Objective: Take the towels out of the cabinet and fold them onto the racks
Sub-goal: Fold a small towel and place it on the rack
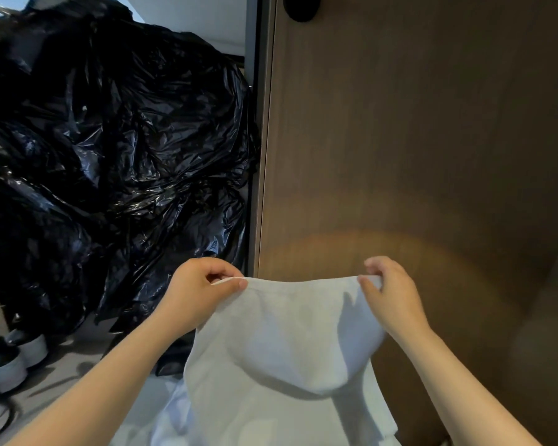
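Observation:
A white towel (281, 342) hangs in front of me, held up by its top edge and sagging in the middle. My left hand (200, 291) pinches the top left corner between thumb and fingers. My right hand (387, 291) pinches the top right corner. The towel's lower part drops out of the frame at the bottom. Behind it stands a brown wooden cabinet door (416, 140), shut. No rack is in view.
Large black plastic bags (110, 149) are piled on the left, against the cabinet's edge. Two dark-capped white bottles (10, 358) stand on the floor at lower left. A black handle (302, 8) sits at the door's top.

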Tool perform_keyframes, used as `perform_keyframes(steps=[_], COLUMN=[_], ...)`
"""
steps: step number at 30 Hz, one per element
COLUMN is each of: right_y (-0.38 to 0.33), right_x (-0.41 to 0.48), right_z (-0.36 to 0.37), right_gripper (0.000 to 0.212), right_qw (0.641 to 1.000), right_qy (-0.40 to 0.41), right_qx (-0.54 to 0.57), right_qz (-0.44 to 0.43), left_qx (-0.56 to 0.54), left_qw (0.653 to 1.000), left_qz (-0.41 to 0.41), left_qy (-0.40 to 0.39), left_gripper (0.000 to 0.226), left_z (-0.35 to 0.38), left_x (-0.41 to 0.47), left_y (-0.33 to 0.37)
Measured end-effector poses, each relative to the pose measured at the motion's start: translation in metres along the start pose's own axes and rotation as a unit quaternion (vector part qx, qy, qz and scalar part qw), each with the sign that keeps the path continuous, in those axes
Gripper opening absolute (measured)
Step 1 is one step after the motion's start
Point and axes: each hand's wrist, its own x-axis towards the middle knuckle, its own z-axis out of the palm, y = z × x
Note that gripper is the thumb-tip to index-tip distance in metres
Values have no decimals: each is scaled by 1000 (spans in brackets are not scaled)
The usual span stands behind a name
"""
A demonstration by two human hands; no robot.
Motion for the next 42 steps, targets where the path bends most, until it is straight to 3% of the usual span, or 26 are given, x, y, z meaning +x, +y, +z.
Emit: perform_keyframes(steps=[5, 10, 16, 18, 21, 28, 33, 36, 42], right_y=[-53, -70, -56, -50, -48, -70, -72, -69, -72], right_x=[-26, -44, -52, -51, -52, -52, -48, -50, -49], right_z=[8, 20, 25, 25, 25, 17, 15, 16, 11], right_gripper=[36, 14, 18, 19, 18, 15, 17, 19, 17], right_qw=[971, 937, 953, 952, 947, 928, 926, 930, 920], right_qy=[-150, -236, -176, -177, -190, -173, -149, -130, -148], right_qx=[112, 214, 223, 237, 252, 291, 322, 325, 340], right_qz=[-148, -141, -105, -77, -61, -153, -130, -114, -125], left_qx=[28, 31, 11, -2, -57, -102, -149, -203, -189], left_qw=[996, 993, 998, 999, 998, 995, 989, 979, 981], left_qz=[83, 106, 45, 19, -7, 14, -3, -14, 21], left_qy=[-30, -43, -34, -31, -2, -1, -9, 1, 35], left_gripper=[16, 17, 16, 26, 22, 12, 7, 17, 16], left_z=[16, 27, 26, 27, 31, 44, 48, 50, 55], left_x=[-11, -20, -35, -44, -52, -50, -51, -56, -59], left_y=[17, 28, 15, 4, -1, 14, 17, 16, 16])
